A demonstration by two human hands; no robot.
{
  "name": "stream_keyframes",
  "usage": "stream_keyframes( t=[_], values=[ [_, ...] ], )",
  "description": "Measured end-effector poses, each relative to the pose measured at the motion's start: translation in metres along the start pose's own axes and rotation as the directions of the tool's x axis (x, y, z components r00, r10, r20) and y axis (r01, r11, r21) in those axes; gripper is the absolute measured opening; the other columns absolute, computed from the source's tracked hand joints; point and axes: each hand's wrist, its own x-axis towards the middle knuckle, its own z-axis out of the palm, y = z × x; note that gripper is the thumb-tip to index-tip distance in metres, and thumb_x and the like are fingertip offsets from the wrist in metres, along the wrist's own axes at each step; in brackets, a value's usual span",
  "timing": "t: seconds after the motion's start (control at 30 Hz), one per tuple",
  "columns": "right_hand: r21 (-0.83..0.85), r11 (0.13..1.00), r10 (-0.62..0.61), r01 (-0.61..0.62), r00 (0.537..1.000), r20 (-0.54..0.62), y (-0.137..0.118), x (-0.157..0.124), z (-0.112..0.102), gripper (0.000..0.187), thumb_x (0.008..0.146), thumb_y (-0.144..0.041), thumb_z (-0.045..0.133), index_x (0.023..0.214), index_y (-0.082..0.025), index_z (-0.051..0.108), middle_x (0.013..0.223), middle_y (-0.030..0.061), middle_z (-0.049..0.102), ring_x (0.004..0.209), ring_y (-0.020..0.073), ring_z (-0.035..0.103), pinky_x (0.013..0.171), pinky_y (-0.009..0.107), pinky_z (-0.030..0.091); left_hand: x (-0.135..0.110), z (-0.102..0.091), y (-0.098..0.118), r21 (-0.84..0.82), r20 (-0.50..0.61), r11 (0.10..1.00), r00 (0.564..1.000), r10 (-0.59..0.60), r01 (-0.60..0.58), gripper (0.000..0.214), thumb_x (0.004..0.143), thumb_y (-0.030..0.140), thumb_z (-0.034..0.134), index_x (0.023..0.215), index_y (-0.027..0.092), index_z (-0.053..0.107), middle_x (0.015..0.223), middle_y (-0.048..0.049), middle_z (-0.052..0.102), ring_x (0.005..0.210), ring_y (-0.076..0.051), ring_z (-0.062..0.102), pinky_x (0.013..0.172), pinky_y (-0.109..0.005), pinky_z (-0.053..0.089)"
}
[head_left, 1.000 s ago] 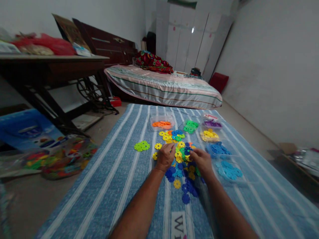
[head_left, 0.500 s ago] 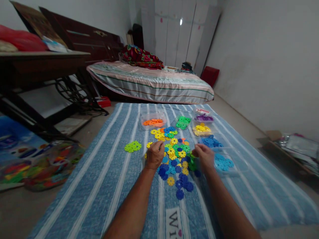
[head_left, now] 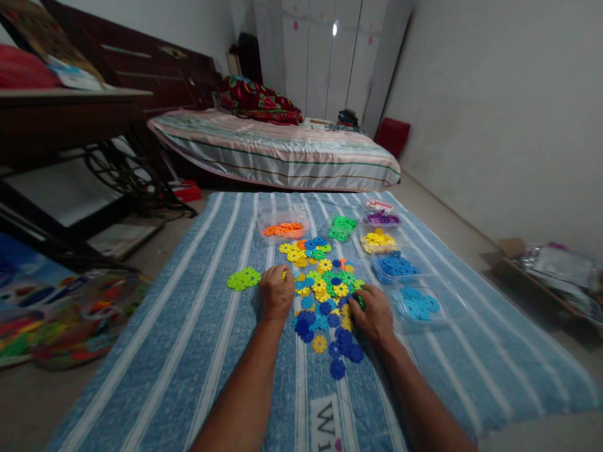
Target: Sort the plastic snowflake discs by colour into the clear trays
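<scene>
My left hand [head_left: 277, 294] is closed at the left edge of a mixed pile of notched plastic discs [head_left: 320, 285], with a bit of a yellow disc [head_left: 284, 275] showing at its fingers. A small heap of lime-green discs [head_left: 244, 278] lies just left of that hand. On the pile's right side, my right hand [head_left: 375, 312] is closed around dark green discs [head_left: 360, 301], its fingertips down at yellow and blue ones. How many discs each hand has is hidden. Dark blue discs [head_left: 346, 344] spread along the near end of the pile.
Clear tubs hold sorted discs: orange [head_left: 284, 230], green [head_left: 342, 228], purple [head_left: 382, 218], yellow [head_left: 379, 240], blue [head_left: 396, 264] and light blue [head_left: 418, 304]. A striped blue cloth [head_left: 188, 326] covers the surface. Beyond it stands a bed [head_left: 282, 157]; a sewing-machine table [head_left: 70, 100] is at left.
My left hand has shifted left, away from the pile's middle, and yellow now shows at its fingers. My right hand has come lower and inward onto the pile, still with green discs.
</scene>
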Motion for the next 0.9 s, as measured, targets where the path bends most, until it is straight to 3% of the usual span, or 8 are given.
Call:
stream_keyframes(
  t=[0.17, 0.43, 0.7, 0.9],
  values=[
    [-0.025, 0.997, -0.068, 0.068, 0.998, 0.007, -0.004, -0.003, -0.004, 0.024, 0.088, -0.035, 0.056, 0.090, -0.018, 0.073, 0.105, 0.0124, 0.067, 0.101, 0.0249, 0.059, 0.090, 0.039, 0.046, 0.002, -0.004, 0.001, -0.038, 0.052, 0.989, 0.988, -0.142, 0.144, 0.019, 0.082, 0.026, 0.049, 0.078, 0.024, 0.067, 0.086, -0.0068, 0.074, 0.086, -0.023, 0.068, 0.084, -0.032, 0.051],
    [0.117, 0.977, -0.178, 0.176, 0.984, 0.008, -0.012, -0.005, -0.013, 0.026, 0.093, -0.033, 0.053, 0.076, -0.020, 0.069, 0.092, 0.0091, 0.068, 0.087, 0.0197, 0.060, 0.080, 0.034, 0.048, 0.004, -0.003, 0.001, -0.285, 0.104, 0.885, 0.929, -0.354, 0.369, 0.014, 0.076, 0.028, 0.056, 0.076, 0.024, 0.069, 0.082, -0.0016, 0.075, 0.081, -0.021, 0.070, 0.079, -0.029, 0.053],
    [0.279, 0.917, -0.319, 0.286, 0.945, 0.079, -0.031, -0.006, -0.024, 0.024, 0.094, -0.026, 0.051, 0.075, -0.021, 0.065, 0.077, 0.0064, 0.066, 0.076, 0.0174, 0.058, 0.071, 0.031, 0.046, 0.003, 0.001, -0.002, -0.448, 0.155, 0.774, 0.891, -0.426, 0.448, 0.014, 0.076, 0.032, 0.058, 0.080, 0.025, 0.070, 0.081, 0.0007, 0.075, 0.080, -0.019, 0.070, 0.076, -0.027, 0.053],
    [0.382, 0.856, -0.411, 0.347, 0.906, 0.098, -0.045, -0.010, -0.027, 0.023, 0.094, -0.024, 0.051, 0.075, -0.021, 0.063, 0.077, 0.0060, 0.065, 0.075, 0.0170, 0.058, 0.070, 0.031, 0.045, 0.003, 0.001, -0.004, -0.428, 0.169, 0.800, 0.907, -0.386, 0.420, 0.017, 0.076, 0.033, 0.058, 0.082, 0.024, 0.071, 0.082, -0.0003, 0.075, 0.081, -0.019, 0.070, 0.076, -0.027, 0.053]
  ],
)
